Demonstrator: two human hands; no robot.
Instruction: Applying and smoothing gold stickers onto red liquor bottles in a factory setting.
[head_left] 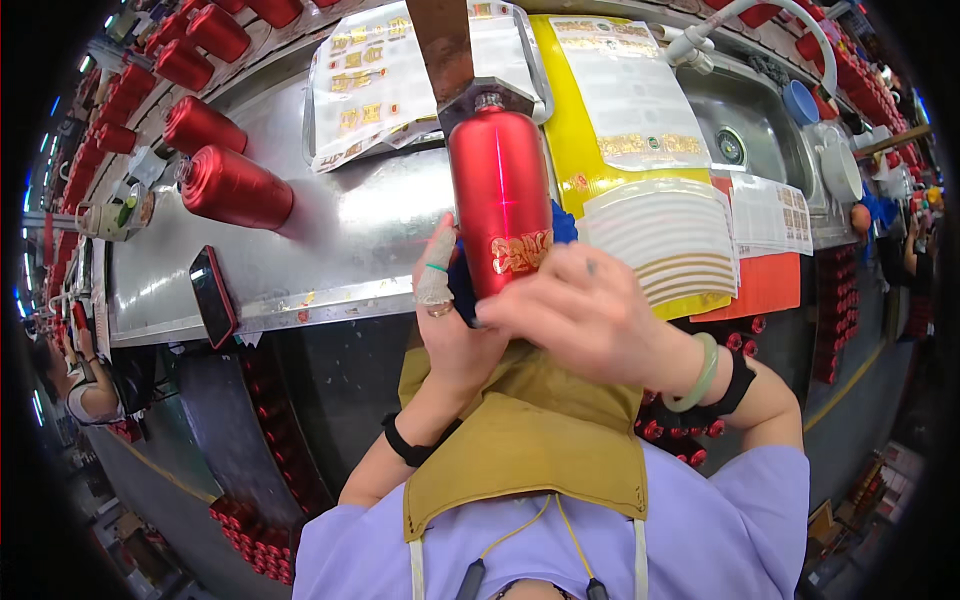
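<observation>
A glossy red metal bottle (498,180) is in front of me, its neck against a notched metal bracket (487,97) at the far end. On its lower part sits a gold decal (518,254). My left hand (452,320) cups the bottle's lower left side, one finger wrapped in white tape with a green band. Dark blue cloth (563,224) shows behind the bottle. My right hand (585,305), slightly blurred, is closed, its curled fingertips at the bottle's lower end just below the decal; whatever they pinch is hidden.
Several red bottles (238,188) stand at the left on the metal table (380,240). A phone (213,295) lies near its edge. Decal sheets (630,95) cover a yellow board (565,110), with curved gold-striped strips (660,240) nearer me. At the right is a steel sink (745,110).
</observation>
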